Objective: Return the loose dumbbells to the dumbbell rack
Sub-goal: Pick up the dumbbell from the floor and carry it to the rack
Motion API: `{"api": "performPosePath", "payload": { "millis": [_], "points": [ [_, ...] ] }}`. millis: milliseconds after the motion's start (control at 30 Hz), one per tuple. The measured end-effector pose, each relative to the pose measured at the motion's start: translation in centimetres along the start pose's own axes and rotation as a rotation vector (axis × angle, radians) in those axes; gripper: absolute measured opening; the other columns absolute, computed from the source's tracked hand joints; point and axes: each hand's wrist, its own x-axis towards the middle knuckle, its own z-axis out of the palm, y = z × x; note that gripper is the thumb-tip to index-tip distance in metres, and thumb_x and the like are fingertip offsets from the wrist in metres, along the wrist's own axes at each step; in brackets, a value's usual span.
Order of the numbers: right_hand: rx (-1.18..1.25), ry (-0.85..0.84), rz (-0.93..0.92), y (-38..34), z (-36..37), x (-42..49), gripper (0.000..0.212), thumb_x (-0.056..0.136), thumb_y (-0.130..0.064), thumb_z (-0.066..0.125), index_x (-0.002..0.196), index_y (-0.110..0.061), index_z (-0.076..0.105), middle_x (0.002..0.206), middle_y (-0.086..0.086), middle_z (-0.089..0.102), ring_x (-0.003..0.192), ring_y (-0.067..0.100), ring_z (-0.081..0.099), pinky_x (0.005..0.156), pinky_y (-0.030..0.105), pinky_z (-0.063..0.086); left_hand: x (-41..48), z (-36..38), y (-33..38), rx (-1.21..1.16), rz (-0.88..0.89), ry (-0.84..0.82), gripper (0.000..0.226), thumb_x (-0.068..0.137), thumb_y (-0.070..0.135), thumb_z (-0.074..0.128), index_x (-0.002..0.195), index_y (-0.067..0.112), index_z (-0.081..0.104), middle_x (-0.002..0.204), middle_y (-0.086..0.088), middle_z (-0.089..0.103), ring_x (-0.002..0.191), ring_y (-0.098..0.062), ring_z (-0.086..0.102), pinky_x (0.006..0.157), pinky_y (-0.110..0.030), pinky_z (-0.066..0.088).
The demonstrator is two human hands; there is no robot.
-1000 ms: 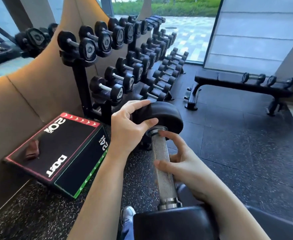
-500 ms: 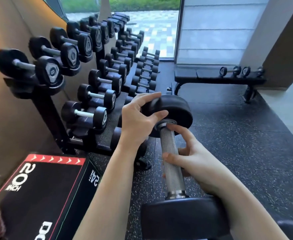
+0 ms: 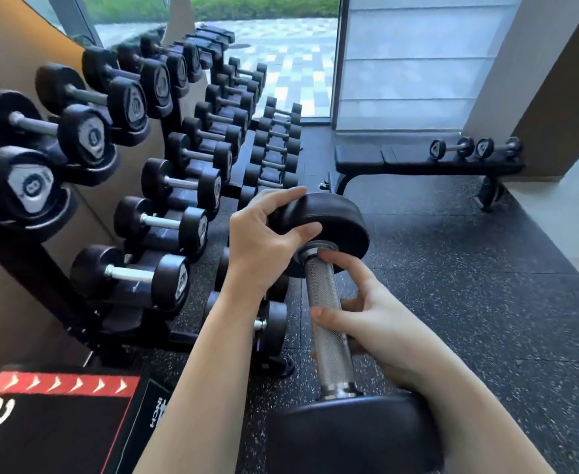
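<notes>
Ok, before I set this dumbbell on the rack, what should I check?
1. Left hand grips the dumbbell by its far head: ok.
2. Right hand curled round the handle: ok.
3. Free slot on the rack: cannot tell, a forearm hides part of the bottom tier.
4. Box apart from the dumbbell: ok.
5. All loose dumbbells returned: not ok, a pair lies on the bench.
</notes>
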Motion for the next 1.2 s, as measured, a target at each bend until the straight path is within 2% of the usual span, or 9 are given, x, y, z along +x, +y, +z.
{"api": "performPosePath", "payload": {
  "millis": [100,200,367,467,600,767,933,1033,1200],
  "points": [
    [-0.012,0.016,-0.035,-1.2,-2.7,4.9,0.054,0.082,-0.002,0.062,0.11,-0.045,0.047,0.076,0.017,0.06,0.064,0.025,0.057,0.06,0.034,0.052,5.5,2.3,-1.7,-0.015,-0.004,0.009,0.044,0.059,0.014,0.08,0.099,0.026,0.066,0.103,-0.007,0.067,0.097,-0.019,0.064,0.091,-0.04,0.05],
    [0.008,0.034,-0.063,-2.9,-5.8,9.8,0.054,0.082,0.0,0.061,0.109,-0.045,0.047,0.069,0.012,0.058,0.063,0.027,0.055,0.068,0.044,0.054,11.6,5.0,-2.8,0.075,0.072,-0.012,0.045,0.058,0.022,0.076,0.101,0.024,0.065,0.098,-0.003,0.066,0.094,-0.017,0.063,0.09,-0.037,0.05],
    [-0.023,0.05,-0.086,-5.8,-11.2,16.6,0.056,0.082,0.0,0.061,0.112,-0.045,0.047,0.062,0.005,0.061,0.056,0.023,0.058,0.061,0.035,0.053,19.7,8.3,-4.5,0.04,0.079,-0.031,0.045,0.063,0.012,0.08,0.105,0.019,0.065,0.1,-0.004,0.066,0.094,-0.016,0.064,0.088,-0.033,0.051],
    [-0.035,0.063,-0.095,-6.9,-13.6,20.2,0.056,0.082,0.0,0.062,0.111,-0.046,0.048,0.067,0.006,0.059,0.059,0.02,0.056,0.064,0.037,0.053,23.7,9.9,-5.7,0.014,0.068,-0.042,0.046,0.064,0.007,0.08,0.104,0.02,0.064,0.102,-0.007,0.066,0.094,-0.016,0.064,0.087,-0.029,0.051],
    [-0.056,0.073,-0.065,-8.1,-16.8,25.2,0.056,0.081,-0.002,0.063,0.11,-0.048,0.049,0.077,0.01,0.059,0.066,0.024,0.055,0.074,0.044,0.054,29.1,12.4,-8.3,-0.033,0.053,-0.028,0.045,0.059,0.016,0.079,0.1,0.027,0.064,0.101,-0.004,0.068,0.093,-0.014,0.065,0.085,-0.027,0.051],
    [-0.076,0.087,-0.058,-10.2,-21.5,32.7,0.056,0.081,-0.001,0.062,0.111,-0.046,0.048,0.071,0.006,0.061,0.057,0.013,0.056,0.056,0.025,0.05,37.2,15.4,-11.6,-0.065,0.038,-0.031,0.046,0.061,0.008,0.081,0.1,0.024,0.065,0.099,-0.005,0.068,0.091,-0.015,0.065,0.084,-0.025,0.051],
    [-0.109,0.121,-0.104,-12.6,-25.2,41.6,0.056,0.08,-0.001,0.063,0.112,-0.045,0.048,0.083,-0.002,0.059,0.061,0.005,0.058,0.065,0.026,0.05,46.4,17.3,-14.6,-0.114,0.034,-0.035,0.046,0.062,0.003,0.08,0.096,0.03,0.064,0.1,-0.014,0.067,0.09,-0.019,0.065,0.083,-0.025,0.051],
    [-0.117,0.109,-0.094,-14.4,-27.1,46.2,0.057,0.081,0.0,0.063,0.116,-0.042,0.048,0.076,-0.002,0.059,0.054,0.003,0.057,0.058,0.02,0.049,51.5,18.0,-16.2,-0.091,0.051,-0.037,0.045,0.06,0.011,0.081,0.095,0.034,0.064,0.1,-0.012,0.068,0.092,-0.02,0.065,0.086,-0.03,0.051],
    [-0.068,0.1,-0.089,-16.3,-30.0,53.8,0.059,0.08,0.001,0.063,0.112,-0.047,0.05,0.067,0.006,0.056,0.059,0.018,0.053,0.066,0.038,0.051,59.2,19.5,-18.3,-0.091,0.053,-0.033,0.048,0.06,0.007,0.081,0.098,0.03,0.064,0.094,0.006,0.067,0.089,-0.006,0.064,0.084,-0.021,0.049]
  ]
}}
